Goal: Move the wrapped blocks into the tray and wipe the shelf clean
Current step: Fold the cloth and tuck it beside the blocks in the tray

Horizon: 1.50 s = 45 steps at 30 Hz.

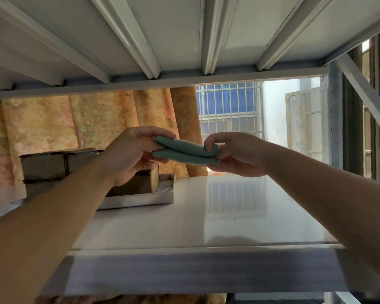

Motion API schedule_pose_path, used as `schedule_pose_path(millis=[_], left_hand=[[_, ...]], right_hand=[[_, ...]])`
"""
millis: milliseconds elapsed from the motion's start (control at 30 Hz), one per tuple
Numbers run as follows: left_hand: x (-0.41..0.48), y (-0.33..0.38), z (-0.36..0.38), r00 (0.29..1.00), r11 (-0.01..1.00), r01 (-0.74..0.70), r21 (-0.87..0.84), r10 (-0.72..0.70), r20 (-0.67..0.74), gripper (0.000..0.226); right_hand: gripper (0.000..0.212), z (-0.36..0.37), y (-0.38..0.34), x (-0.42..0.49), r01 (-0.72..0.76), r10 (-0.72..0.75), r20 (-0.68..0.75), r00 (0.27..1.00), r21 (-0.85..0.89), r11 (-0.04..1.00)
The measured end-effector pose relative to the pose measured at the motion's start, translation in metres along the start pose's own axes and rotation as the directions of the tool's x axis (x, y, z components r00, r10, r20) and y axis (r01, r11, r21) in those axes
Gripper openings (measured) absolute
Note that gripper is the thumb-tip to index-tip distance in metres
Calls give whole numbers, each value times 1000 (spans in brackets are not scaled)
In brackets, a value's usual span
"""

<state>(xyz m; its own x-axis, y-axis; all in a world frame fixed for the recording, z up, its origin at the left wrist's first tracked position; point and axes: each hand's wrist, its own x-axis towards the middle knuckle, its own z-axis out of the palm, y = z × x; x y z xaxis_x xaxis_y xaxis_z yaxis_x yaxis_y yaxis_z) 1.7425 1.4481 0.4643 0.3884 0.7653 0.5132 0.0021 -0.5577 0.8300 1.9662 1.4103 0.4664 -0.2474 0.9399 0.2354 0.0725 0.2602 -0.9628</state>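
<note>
Both arms outstretched; L hand (127, 150) & R hand (235, 154) pinched, fingertips facing.

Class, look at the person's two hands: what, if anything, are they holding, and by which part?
Both hold one folded green cloth above the shelf. The left hand pinches its left end, and the right hand pinches its right end, at the fold.

Behind the white metal rack hangs a curtain (79, 126) with an orange and yellow mottled pattern, falling in wide folds. To its right is a window with white bars (228, 108); blue panels show behind the bars, and daylight enters here. Further right stands a pale wall (274, 110) and a metal grille with curled ornaments (303, 123). Above, the underside of the upper board (184, 29) shows pale panels crossed by white ribs. A grey perforated upright (336, 119) stands at the right.
</note>
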Motion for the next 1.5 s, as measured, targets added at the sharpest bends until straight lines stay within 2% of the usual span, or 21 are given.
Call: schedule_pose_path(millis=[133,233,300,333,400,500,567,600,667,700,767,833,967,1067,1167,1300,1400,1500], left_hand=[[-10,-3,-28,973,988,148,-41,-153,-174,33],[-17,-15,-48,943,958,273,-91,-285,-174,27],[-21,-24,-59,921,946,319,-57,-323,-216,31],[-21,-29,-62,912,947,320,4,-307,-271,31],[-20,-36,-64,914,953,277,122,-222,-340,22],[-19,-44,-64,945,942,216,258,-135,-297,11],[-17,-50,-63,966,875,182,448,-73,-249,9],[-16,-54,-63,973,812,156,562,-28,-230,8],[-14,-60,-62,976,682,129,720,41,-215,4],[-15,-62,-63,973,658,135,741,54,-225,3],[-16,-64,-65,962,678,168,716,47,-270,7],[-19,-65,-67,951,688,194,699,43,-307,10],[-22,-63,-66,951,651,233,723,2,-308,11],[-24,-62,-67,953,599,267,755,-47,-299,15],[-26,-64,-68,948,566,304,766,-95,-305,17],[-26,-67,-69,947,517,300,801,-65,-313,23],[-28,-66,-66,972,528,220,820,-51,-228,20],[-33,-62,-62,995,608,99,788,-71,-70,19]], right_hand=[[37,41,-10,24,-145,145,8,989,20,989],[30,67,-4,41,-257,257,6,966,59,964],[17,79,0,46,-305,304,28,952,110,946],[11,84,2,47,-304,304,25,952,119,945],[15,90,6,51,-287,289,-21,957,68,956],[26,95,15,58,-268,253,-158,955,-85,960],[32,98,21,63,-233,183,-207,961,-247,941],[32,99,24,65,-203,124,-215,969,-396,896],[32,104,28,67,-140,4,-201,980,-666,732],[33,107,28,67,-120,-44,-197,979,-744,658],[33,110,28,66,-91,-107,-183,977,-818,569],[32,110,29,63,-54,-124,-138,983,-853,519],[23,108,39,58,-9,-124,-88,988,-848,530],[24,107,42,56,14,-140,-55,989,-894,448],[21,108,42,53,17,-133,-42,990,-912,411],[22,109,40,53,2,-67,-19,998,-954,299],[39,110,35,50,-11,-22,-15,1000,-982,189],[48,102,27,42,-50,33,-46,998,-991,126]])
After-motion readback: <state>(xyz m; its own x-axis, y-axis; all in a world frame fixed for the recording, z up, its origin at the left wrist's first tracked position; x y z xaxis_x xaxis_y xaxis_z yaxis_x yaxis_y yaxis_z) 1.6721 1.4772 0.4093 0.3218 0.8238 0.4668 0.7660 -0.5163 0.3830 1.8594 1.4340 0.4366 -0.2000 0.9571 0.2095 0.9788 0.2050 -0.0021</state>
